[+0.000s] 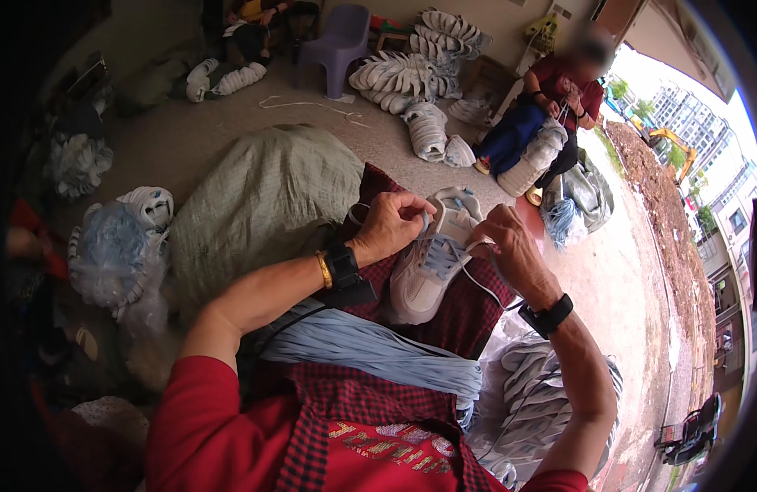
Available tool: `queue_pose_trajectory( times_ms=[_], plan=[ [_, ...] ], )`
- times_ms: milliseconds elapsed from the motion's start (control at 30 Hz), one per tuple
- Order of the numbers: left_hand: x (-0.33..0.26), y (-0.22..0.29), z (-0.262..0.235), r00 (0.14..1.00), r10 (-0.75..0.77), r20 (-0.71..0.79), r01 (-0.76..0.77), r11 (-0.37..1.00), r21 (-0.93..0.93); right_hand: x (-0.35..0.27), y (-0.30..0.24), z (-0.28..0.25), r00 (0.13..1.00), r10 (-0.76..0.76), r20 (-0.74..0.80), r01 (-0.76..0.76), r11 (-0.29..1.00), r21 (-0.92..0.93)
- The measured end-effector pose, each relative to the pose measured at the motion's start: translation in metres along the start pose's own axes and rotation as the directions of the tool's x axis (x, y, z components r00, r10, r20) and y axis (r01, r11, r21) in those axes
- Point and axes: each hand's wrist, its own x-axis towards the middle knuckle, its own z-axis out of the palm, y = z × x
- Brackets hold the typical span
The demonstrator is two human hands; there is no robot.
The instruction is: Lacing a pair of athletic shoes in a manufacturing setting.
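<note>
Laces (370, 348), pale blue bundle, lie across lap nearest, just below the sneaker (431, 262). Sneaker w/ blue lacing rests on red checked cloth (468, 316). Left hand (391, 225) at its top, fingers pinched on a lace end; right hand (509, 246) beside its tongue, fingers closed on white lace. Beyond sneaker: green sack (263, 201), another person (550, 107) seated.

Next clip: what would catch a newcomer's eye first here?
At centre, the left hand and right hand work a pale blue lace through a white sneaker resting on a red checked lap cloth. A thick bundle of pale blue laces lies across the lap below. Behind, stacks of shoe uppers cover the floor.
</note>
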Motion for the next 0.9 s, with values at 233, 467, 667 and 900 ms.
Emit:
queue_pose_trajectory(
  times_ms=[233, 467, 667, 900],
  plan=[
    [0.006, 0.007, 0.008, 0.972, 0.231, 0.036, -0.233, 0.967, 0.104, 0.007, 0.001, -0.008, 0.986, -0.132, 0.103, 0.142, 0.985, -0.094],
    [0.016, 0.013, -0.017, 0.965, -0.045, 0.258, 0.013, 0.992, 0.126, 0.008, 0.003, -0.007, 0.975, -0.148, 0.164, 0.168, 0.979, -0.115],
    [0.011, 0.004, -0.009, 0.975, 0.032, 0.222, -0.039, 0.999, 0.028, 0.005, 0.005, -0.007, 0.987, -0.094, 0.132, 0.096, 0.995, -0.011],
    [0.011, 0.017, -0.008, 0.980, 0.008, 0.197, -0.031, 0.993, 0.116, 0.010, 0.010, -0.007, 0.979, -0.139, 0.152, 0.144, 0.989, -0.019]
  ],
)
